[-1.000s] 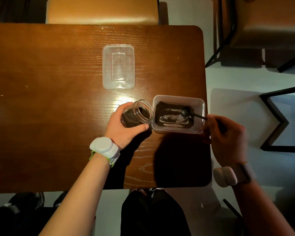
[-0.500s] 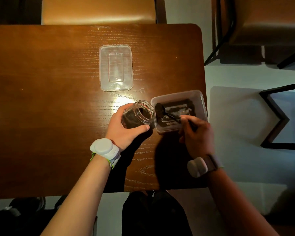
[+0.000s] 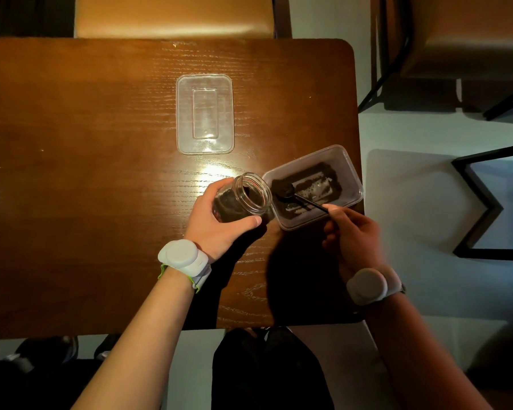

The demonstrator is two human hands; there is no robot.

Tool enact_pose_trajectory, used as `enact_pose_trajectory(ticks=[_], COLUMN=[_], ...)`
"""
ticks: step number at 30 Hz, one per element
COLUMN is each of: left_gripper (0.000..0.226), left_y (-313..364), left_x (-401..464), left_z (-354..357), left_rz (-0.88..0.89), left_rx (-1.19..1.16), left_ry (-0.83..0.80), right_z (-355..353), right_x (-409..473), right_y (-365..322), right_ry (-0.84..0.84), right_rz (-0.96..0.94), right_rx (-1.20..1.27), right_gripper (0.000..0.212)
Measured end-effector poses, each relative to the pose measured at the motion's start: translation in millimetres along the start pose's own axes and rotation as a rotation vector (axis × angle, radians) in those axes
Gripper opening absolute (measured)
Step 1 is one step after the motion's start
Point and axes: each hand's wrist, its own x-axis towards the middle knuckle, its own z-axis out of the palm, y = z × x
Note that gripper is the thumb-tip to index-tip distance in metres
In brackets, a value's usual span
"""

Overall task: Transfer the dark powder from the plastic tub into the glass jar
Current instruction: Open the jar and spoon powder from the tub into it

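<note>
L hand (image 3: 216,229): my fingers wrap the jar (image 3: 243,196), tilted, mouth twd tub (image 3: 313,186).
R hand (image 3: 353,232): pinches spoon (image 3: 301,198), handle pointing back-right.
Powder (image 3: 332,174): in tub, spoon bowl just right of jar mouth.

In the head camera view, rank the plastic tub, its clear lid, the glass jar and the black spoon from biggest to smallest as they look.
1. plastic tub and clear lid: they look about alike, so I won't rank them
2. glass jar, tilted and partly hidden by the left hand
3. black spoon, held by the right hand
</note>
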Motion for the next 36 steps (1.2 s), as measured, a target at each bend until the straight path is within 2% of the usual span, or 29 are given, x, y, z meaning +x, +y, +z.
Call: enact_pose_trajectory(ticks=[9, 15, 18, 22, 24, 30, 32, 36], left_gripper=[0.078, 0.079, 0.076, 0.075, 0.074, 0.074, 0.073, 0.070], left_y=[7, 9, 9, 8, 8, 7, 7, 6], left_x=[-7, -7, -7, -7, -7, -9, -10, -13], left_z=[4, 10, 10, 10, 9, 8, 8, 8], left_rz=[0.004, 0.012, 0.015, 0.025, 0.026, 0.032, 0.031, 0.028], left_rx=[-0.018, 0.008, 0.020, 0.018, 0.022, 0.032, 0.030, 0.018], left_ry=[-0.018, -0.027, -0.025, -0.018, -0.018, -0.013, -0.010, -0.005], right_z=[-18, -10, 3, 7, 4, -6, -13, -35], right_x=[-8, -33, -44, -45, -44, -40, -33, -7], right_y=[-10, -22, -19, -14, -14, -28, -31, -24], right_ry=[-0.028, -0.151, -0.195, -0.250, -0.255, -0.133, -0.070, 0.045], right_rz=[0.038, -0.057, -0.289, -0.880, -0.992, -0.765, -0.720, -0.706], right_rx=[0.127, 0.100, -0.173, -0.669, -0.712, -0.453, -0.408, -0.509], right_gripper=[0.019, 0.020, 0.024, 0.027, 0.029, 0.028, 0.022, 0.017])
